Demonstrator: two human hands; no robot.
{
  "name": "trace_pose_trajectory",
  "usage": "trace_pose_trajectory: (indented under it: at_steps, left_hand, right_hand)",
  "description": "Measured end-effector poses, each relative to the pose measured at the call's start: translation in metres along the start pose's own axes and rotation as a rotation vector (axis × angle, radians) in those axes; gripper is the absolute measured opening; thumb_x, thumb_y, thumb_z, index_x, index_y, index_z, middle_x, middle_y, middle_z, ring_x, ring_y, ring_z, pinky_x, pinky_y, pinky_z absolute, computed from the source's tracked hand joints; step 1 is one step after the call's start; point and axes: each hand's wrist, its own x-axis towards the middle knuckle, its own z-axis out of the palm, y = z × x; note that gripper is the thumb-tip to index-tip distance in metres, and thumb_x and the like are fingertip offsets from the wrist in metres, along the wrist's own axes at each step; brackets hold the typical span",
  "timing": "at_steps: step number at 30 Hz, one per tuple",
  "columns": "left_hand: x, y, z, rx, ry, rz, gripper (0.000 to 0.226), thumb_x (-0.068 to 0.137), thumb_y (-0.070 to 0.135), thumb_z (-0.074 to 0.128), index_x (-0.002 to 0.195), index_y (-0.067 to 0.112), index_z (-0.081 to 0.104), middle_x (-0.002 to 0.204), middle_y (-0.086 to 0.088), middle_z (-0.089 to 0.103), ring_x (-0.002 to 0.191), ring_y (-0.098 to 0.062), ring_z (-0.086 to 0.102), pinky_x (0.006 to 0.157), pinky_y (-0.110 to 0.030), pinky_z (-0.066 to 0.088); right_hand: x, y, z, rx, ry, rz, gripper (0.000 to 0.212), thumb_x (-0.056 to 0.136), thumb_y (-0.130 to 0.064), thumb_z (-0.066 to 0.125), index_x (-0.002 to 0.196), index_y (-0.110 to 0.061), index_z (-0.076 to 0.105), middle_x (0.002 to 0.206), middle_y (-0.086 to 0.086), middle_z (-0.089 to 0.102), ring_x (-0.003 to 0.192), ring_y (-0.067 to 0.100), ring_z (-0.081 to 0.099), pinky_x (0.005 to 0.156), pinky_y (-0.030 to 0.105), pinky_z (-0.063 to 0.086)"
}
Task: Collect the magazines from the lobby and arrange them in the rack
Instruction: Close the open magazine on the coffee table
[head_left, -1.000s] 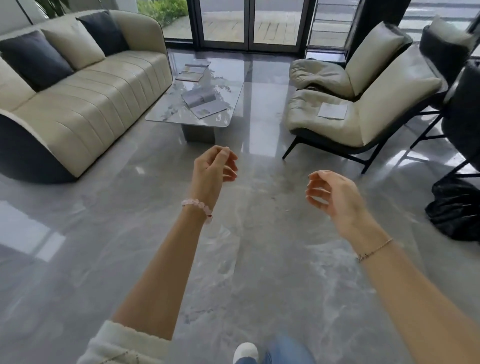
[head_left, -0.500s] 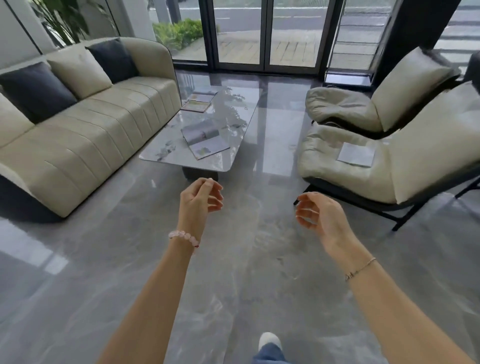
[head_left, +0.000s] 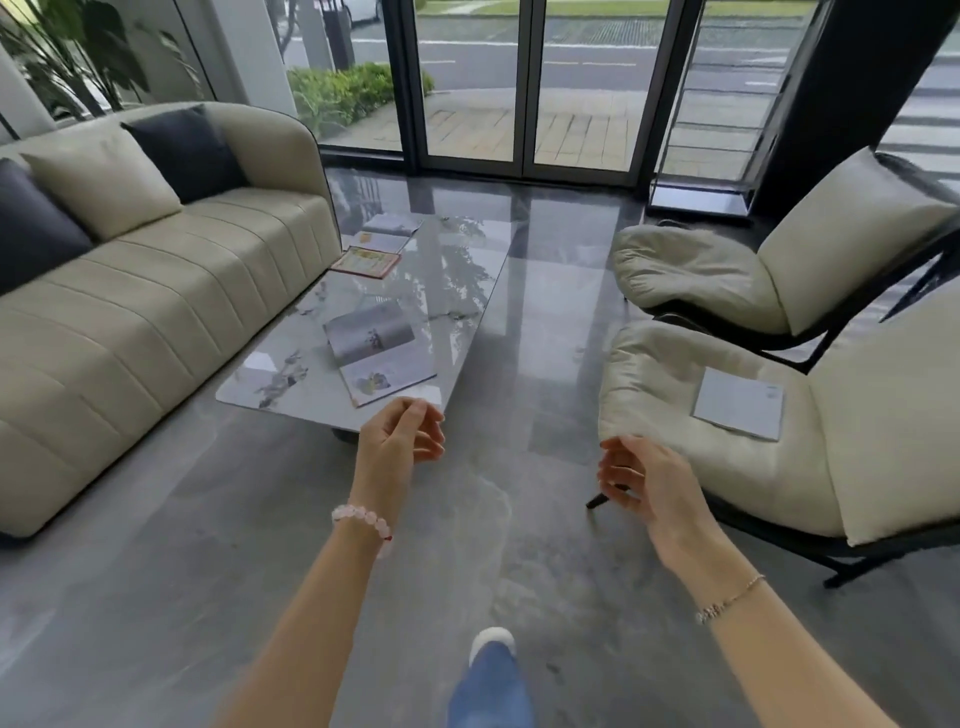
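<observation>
Magazines (head_left: 379, 353) on marble table (head_left: 467, 291); glossy floor (head_left: 156, 597); both grips wide, empty.

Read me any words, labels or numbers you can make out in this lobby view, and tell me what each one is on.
None can be read.
Open magazine on the coffee table: print too blurred.
Red-bordered magazine: print too small.
Two pale magazines at the table's far end: no legible text.
Pale magazine on the near lounge chair: small marks at its corner, unreadable.
</observation>
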Motion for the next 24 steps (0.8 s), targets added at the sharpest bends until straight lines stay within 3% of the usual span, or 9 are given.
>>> trace_pose_trajectory:
  at_steps: [4, 12, 14, 19, 24]
  left_hand:
    - [0.089, 0.001, 0.009, 0.007, 0.017, -0.035, 0.028, 0.095, 0.014, 0.043, 0.073, 0.010, 0.059, 0.068, -0.006, 0.058, 0.046, 0.000, 0.056, 0.053, -0.018, 0.050]
    - [0.244, 0.009, 0.019, -0.013, 0.127, -0.058, 0.029, 0.095, 0.012, 0.042, 0.071, 0.010, 0.059, 0.068, -0.009, 0.060, 0.053, -0.010, 0.058, 0.054, -0.020, 0.051]
    - [0.276, 0.007, 0.020, -0.039, 0.185, -0.083, 0.029, 0.095, 0.012, 0.043, 0.071, 0.010, 0.060, 0.066, -0.007, 0.059, 0.056, -0.016, 0.056, 0.056, -0.023, 0.050]
    - [0.357, -0.012, 0.027, -0.126, 0.352, -0.139, 0.029, 0.094, 0.014, 0.045, 0.070, 0.010, 0.061, 0.061, -0.003, 0.059, 0.049, -0.011, 0.057, 0.053, -0.023, 0.050]
    - [0.442, -0.032, 0.037, -0.165, 0.594, -0.197, 0.029, 0.094, 0.018, 0.045, 0.069, 0.012, 0.059, 0.067, -0.004, 0.060, 0.057, -0.017, 0.056, 0.059, -0.027, 0.049]
  right_hand:
    - [0.081, -0.033, 0.034, -0.022, -0.013, 0.020, 0.027, 0.092, -0.014, 0.045, 0.073, -0.009, 0.063, 0.068, 0.005, 0.061, 0.066, 0.019, 0.057, 0.068, 0.030, 0.048]
    - [0.237, -0.089, 0.104, -0.052, -0.097, 0.041, 0.029, 0.092, -0.013, 0.045, 0.070, -0.011, 0.064, 0.061, 0.002, 0.062, 0.062, 0.018, 0.058, 0.066, 0.029, 0.047]
    - [0.276, -0.100, 0.124, -0.076, -0.132, 0.047, 0.029, 0.092, -0.013, 0.045, 0.070, -0.011, 0.064, 0.060, 0.002, 0.062, 0.063, 0.018, 0.058, 0.065, 0.028, 0.048]
    - [0.383, -0.120, 0.176, -0.154, -0.300, 0.078, 0.028, 0.094, -0.015, 0.044, 0.075, -0.010, 0.064, 0.069, 0.005, 0.061, 0.068, 0.019, 0.058, 0.068, 0.028, 0.049]
    - [0.502, -0.147, 0.235, -0.256, -0.506, 0.126, 0.027, 0.092, -0.014, 0.046, 0.072, -0.010, 0.064, 0.063, 0.003, 0.060, 0.059, 0.014, 0.058, 0.067, 0.027, 0.047]
